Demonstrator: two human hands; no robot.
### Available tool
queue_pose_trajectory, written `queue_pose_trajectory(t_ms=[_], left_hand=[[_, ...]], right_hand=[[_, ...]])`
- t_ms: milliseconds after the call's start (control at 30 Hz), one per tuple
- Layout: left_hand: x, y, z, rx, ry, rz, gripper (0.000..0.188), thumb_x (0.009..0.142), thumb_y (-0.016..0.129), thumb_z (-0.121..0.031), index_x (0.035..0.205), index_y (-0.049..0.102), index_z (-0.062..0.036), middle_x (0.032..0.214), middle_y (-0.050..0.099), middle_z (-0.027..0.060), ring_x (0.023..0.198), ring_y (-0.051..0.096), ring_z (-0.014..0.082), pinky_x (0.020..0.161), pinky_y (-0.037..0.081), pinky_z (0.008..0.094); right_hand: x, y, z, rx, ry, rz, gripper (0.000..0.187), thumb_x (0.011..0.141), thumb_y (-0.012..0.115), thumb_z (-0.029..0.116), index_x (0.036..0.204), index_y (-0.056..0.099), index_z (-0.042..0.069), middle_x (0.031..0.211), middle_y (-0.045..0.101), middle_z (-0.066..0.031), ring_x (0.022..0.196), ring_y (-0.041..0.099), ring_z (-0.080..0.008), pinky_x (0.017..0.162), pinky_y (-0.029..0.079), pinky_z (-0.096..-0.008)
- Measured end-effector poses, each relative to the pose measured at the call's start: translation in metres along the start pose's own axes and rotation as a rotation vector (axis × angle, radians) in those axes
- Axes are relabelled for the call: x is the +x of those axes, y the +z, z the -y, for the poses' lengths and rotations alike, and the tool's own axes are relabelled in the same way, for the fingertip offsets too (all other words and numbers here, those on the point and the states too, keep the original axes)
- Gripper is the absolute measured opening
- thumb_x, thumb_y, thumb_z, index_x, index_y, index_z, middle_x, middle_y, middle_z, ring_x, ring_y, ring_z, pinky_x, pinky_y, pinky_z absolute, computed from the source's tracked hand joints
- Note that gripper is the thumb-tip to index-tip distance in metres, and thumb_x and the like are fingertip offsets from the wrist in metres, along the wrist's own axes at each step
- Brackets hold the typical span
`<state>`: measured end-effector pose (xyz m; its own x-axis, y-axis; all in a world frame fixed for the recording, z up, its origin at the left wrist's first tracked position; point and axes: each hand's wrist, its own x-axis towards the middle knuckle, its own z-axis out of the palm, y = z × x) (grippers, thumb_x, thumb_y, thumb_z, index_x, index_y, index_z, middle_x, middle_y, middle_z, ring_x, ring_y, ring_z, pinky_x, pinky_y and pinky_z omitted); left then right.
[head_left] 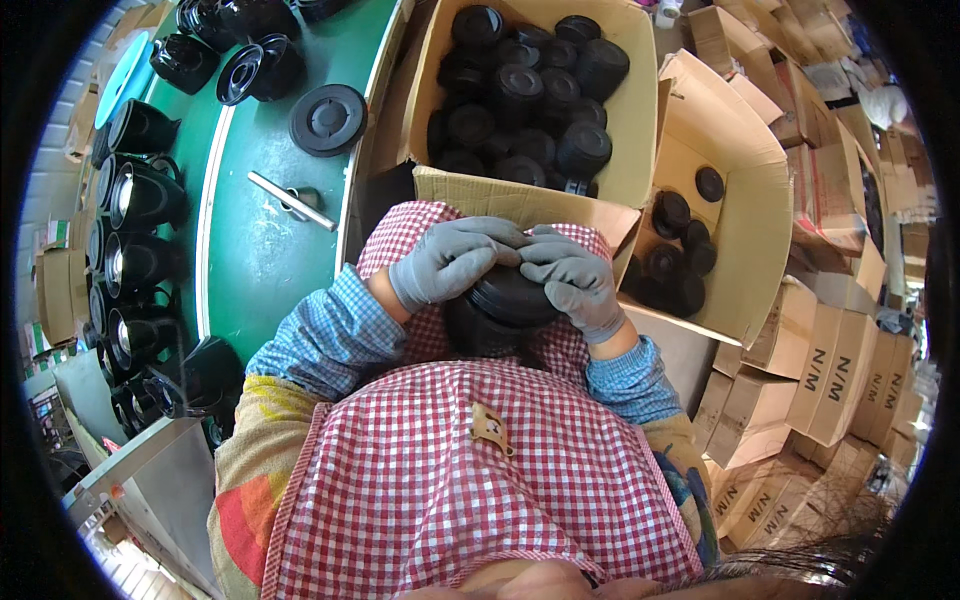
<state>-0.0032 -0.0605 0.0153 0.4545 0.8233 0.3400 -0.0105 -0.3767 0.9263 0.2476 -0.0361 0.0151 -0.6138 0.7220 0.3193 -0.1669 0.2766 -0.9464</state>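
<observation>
A dark, round pot (478, 333) rests between my knees with a ridged black lid (512, 294) on top. My left hand (456, 260), in a grey glove, curls its fingers over the left and far side of the lid. From the other side my right hand (574, 277), gloved alike, grips the lid with bent fingers. The two hands almost meet at the lid's far edge, and their fingertips are partly hidden there. Just beyond them stands an open cardboard box (440, 188) full of black round lids (520, 90).
A second open carton (750, 260) on the right holds several black lids (665, 262). On the green table (240, 300) at left are rows of glossy black pots (140, 195), a black disc (328, 120) and a metal T-shaped tool (292, 200). Stacked cartons (830, 370) fill the far right.
</observation>
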Motion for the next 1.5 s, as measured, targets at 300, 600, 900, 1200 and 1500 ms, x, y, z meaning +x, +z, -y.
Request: queue_pose_trajectory(t_ms=[300,600,900,1200,1500], left_hand=[[-0.001,-0.004,0.006,0.128,0.133,0.08,0.036,0.103,0.044,-0.018,0.11,0.072,0.0035,0.125,0.065,0.0212,0.122,0.06,0.0376,0.108,0.045,0.047],[-0.004,-0.004,0.003,0.15,0.081,0.118,0.034,0.105,0.048,-0.02,0.115,0.071,0.0025,0.13,0.064,0.0207,0.127,0.057,0.0376,0.11,0.042,0.0463],[-0.016,0.011,-0.03,0.342,0.001,0.059,0.038,0.104,0.052,-0.029,0.121,0.067,0.0021,0.135,0.059,0.022,0.129,0.053,0.0411,0.11,0.042,0.0471],[-0.013,0.027,-0.058,0.595,-0.068,0.097,0.049,0.093,0.067,-0.04,0.122,0.066,-0.0002,0.132,0.06,0.0218,0.128,0.053,0.042,0.108,0.043,0.0492],[-0.01,0.006,-0.024,0.207,-0.073,0.046,0.048,0.09,0.074,-0.034,0.123,0.066,-0.0002,0.13,0.062,0.0207,0.129,0.052,0.0407,0.11,0.041,0.05]], right_hand=[[0.0,-0.001,-0.01,-0.044,0.026,0.017,0.008,0.083,0.068,0.005,0.084,0.075,0.003,0.108,0.073,-0.0136,0.115,0.063,-0.0282,0.115,0.037,-0.0476],[-0.008,0.014,0.004,-0.16,0.106,-0.038,0.009,0.088,0.066,0.002,0.091,0.074,-0.001,0.11,0.071,-0.0129,0.118,0.061,-0.0293,0.109,0.042,-0.0436],[-0.01,0.01,0.001,-0.133,0.113,-0.012,0.026,0.101,0.053,0.016,0.112,0.068,-0.002,0.13,0.063,-0.0178,0.129,0.055,-0.0322,0.112,0.04,-0.0395],[-0.005,-0.003,-0.006,-0.063,0.195,0.081,0.039,0.106,0.05,0.025,0.133,0.062,0.0,0.147,0.054,-0.0175,0.138,0.049,-0.0293,0.117,0.035,-0.0388],[-0.012,0.013,0.018,-0.161,0.205,0.0,0.076,0.077,0.081,0.053,0.132,0.065,0.003,0.145,0.054,-0.019,0.142,0.043,-0.0356,0.12,0.028,-0.0474]])
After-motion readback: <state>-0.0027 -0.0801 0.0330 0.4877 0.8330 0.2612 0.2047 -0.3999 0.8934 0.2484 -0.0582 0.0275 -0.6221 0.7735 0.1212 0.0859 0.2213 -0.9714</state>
